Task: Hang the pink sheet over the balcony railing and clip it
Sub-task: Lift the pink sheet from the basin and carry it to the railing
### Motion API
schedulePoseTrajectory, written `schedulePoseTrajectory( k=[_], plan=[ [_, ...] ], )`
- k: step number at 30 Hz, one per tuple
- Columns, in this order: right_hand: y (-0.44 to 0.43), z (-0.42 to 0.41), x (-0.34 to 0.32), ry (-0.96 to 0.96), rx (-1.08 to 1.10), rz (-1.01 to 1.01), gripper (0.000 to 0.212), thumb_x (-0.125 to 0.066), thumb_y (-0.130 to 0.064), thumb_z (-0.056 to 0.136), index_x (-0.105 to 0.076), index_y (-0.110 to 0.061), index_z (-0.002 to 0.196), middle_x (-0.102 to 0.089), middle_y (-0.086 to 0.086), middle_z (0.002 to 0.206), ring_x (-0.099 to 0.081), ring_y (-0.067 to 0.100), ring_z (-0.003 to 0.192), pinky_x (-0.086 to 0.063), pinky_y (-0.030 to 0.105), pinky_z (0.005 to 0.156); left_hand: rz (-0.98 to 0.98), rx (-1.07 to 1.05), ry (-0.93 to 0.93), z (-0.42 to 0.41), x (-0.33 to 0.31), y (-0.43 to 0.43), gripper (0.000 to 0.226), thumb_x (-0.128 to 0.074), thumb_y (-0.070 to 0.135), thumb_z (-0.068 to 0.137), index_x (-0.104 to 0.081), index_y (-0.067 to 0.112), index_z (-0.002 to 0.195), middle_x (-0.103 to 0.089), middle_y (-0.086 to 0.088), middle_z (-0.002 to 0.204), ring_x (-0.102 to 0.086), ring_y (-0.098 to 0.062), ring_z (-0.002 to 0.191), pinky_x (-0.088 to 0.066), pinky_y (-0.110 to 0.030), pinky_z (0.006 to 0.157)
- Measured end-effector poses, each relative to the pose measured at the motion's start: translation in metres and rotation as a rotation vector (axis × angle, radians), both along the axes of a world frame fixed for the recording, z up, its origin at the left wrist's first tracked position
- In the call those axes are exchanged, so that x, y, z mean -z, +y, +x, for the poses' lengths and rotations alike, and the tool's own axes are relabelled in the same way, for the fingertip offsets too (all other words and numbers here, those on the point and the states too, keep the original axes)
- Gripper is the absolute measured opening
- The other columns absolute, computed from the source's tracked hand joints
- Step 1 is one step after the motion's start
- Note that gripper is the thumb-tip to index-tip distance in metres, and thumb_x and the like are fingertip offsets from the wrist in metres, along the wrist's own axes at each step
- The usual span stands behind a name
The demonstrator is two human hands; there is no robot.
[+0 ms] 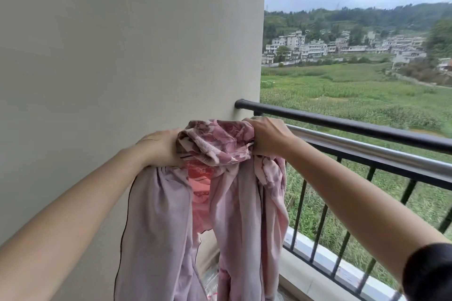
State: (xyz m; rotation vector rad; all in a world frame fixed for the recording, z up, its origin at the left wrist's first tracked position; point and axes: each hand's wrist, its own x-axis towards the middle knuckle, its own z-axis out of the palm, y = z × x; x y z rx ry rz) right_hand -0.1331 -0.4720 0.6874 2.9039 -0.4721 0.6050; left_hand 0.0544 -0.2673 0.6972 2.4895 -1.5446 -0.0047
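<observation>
forearms (73,215) stretch out, left hand (160,148) and right hand (269,138) each clenched round a bunched pink floral fabric sheet (220,144), held up just beside the dark metal balcony railing (367,127), its folds hanging down.

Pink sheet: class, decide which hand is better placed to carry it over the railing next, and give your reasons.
Right, probably. The right hand grips the sheet just beside the railing, while the left hand holds it farther away, by the wall.
</observation>
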Motion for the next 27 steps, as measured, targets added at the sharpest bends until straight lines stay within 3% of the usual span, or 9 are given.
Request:
schedulePoseTrajectory(
  k=[2, 6, 9, 12, 15, 18, 22, 25, 27],
  plan=[
    [0.002, 0.001, -0.015, -0.093, 0.036, -0.013, 0.025, -0.064, -0.038, 0.080, -0.058, -0.019, 0.095, -0.058, -0.002, 0.087, -0.062, 0.022, 0.076, -0.050, 0.033, 0.057, -0.062, 0.027, 0.114, 0.017, -0.010, -0.005, 0.035, -0.080, 0.032, 0.056, -0.059, 0.033, 0.083, -0.070, 0.008, 0.085, -0.066, -0.018, 0.085, -0.052, -0.031, 0.072],
    [-0.013, 0.013, -0.038, -0.200, 0.022, 0.248, 0.016, -0.067, -0.018, 0.082, -0.058, -0.014, 0.094, -0.054, -0.005, 0.086, -0.060, 0.021, 0.081, -0.051, 0.033, 0.070, -0.199, 0.039, 0.419, 0.046, -0.027, -0.014, 0.036, -0.088, 0.019, 0.055, -0.073, 0.021, 0.088, -0.076, 0.001, 0.091, -0.065, -0.011, 0.079, -0.054, -0.038, 0.085],
    [-0.033, 0.021, -0.042, -0.224, -0.120, 0.457, 0.057, -0.073, -0.011, 0.079, -0.044, -0.014, 0.128, -0.064, 0.000, 0.105, -0.061, 0.020, 0.096, -0.055, 0.043, 0.090, -0.347, 0.139, 0.647, 0.059, -0.033, -0.017, 0.068, -0.093, 0.014, 0.053, -0.066, 0.020, 0.114, -0.074, -0.002, 0.108, -0.069, -0.016, 0.099, -0.053, -0.045, 0.096],
    [-0.044, 0.027, -0.036, -0.344, -0.306, 0.143, 0.098, -0.064, 0.001, 0.075, -0.008, -0.021, 0.152, -0.040, 0.023, 0.145, -0.062, 0.031, 0.100, -0.057, 0.049, 0.079, -0.495, 0.127, 0.707, 0.077, -0.035, -0.027, 0.116, -0.099, 0.039, 0.041, -0.042, 0.024, 0.140, -0.071, -0.002, 0.115, -0.067, -0.020, 0.108, -0.051, -0.046, 0.096],
    [-0.045, 0.031, -0.035, -0.314, -0.422, -0.369, 0.101, -0.044, 0.018, 0.074, -0.008, -0.032, 0.155, 0.001, 0.023, 0.160, -0.064, 0.032, 0.090, -0.052, 0.034, 0.048, -0.553, 0.048, 0.575, 0.092, -0.036, -0.039, 0.117, -0.091, 0.055, 0.040, -0.039, 0.028, 0.141, -0.070, 0.003, 0.115, -0.066, -0.014, 0.108, -0.049, -0.043, 0.100],
    [-0.055, 0.041, -0.032, -0.092, -0.385, -0.559, 0.091, -0.044, 0.014, 0.080, -0.030, -0.041, 0.151, -0.009, 0.018, 0.162, -0.060, 0.030, 0.099, -0.050, 0.027, 0.053, -0.515, 0.019, 0.454, 0.098, -0.041, -0.054, 0.104, -0.086, 0.046, 0.050, -0.039, 0.030, 0.141, -0.068, 0.006, 0.116, -0.064, -0.011, 0.107, -0.048, -0.040, 0.102],
    [-0.083, 0.056, -0.035, -0.006, -0.120, -0.272, 0.079, -0.052, 0.010, 0.083, -0.047, -0.042, 0.143, -0.029, 0.013, 0.158, -0.055, 0.034, 0.120, -0.056, 0.028, 0.068, -0.398, 0.043, 0.359, 0.091, -0.045, -0.079, 0.098, -0.080, 0.032, 0.051, -0.035, 0.043, 0.138, -0.062, 0.009, 0.130, -0.061, -0.008, 0.114, -0.047, -0.037, 0.103],
    [-0.099, 0.068, -0.044, 0.029, -0.073, 0.058, 0.072, -0.060, -0.009, 0.076, -0.037, -0.040, 0.137, -0.063, 0.013, 0.115, -0.064, 0.030, 0.092, -0.059, 0.046, 0.070, -0.468, 0.077, 0.395, 0.099, -0.045, -0.092, 0.098, -0.084, 0.041, 0.046, -0.039, 0.052, 0.132, -0.065, 0.009, 0.125, -0.061, -0.007, 0.115, -0.048, -0.037, 0.103],
    [-0.111, 0.069, -0.049, 0.064, -0.050, 0.175, 0.066, -0.067, -0.025, 0.075, -0.031, -0.037, 0.128, -0.065, 0.009, 0.101, -0.064, 0.028, 0.083, -0.057, 0.049, 0.071, -0.496, 0.126, 0.427, 0.103, -0.044, -0.104, 0.098, -0.089, 0.050, 0.041, -0.045, 0.054, 0.129, -0.065, 0.012, 0.125, -0.056, -0.006, 0.123, -0.046, -0.035, 0.105]
  ],
)
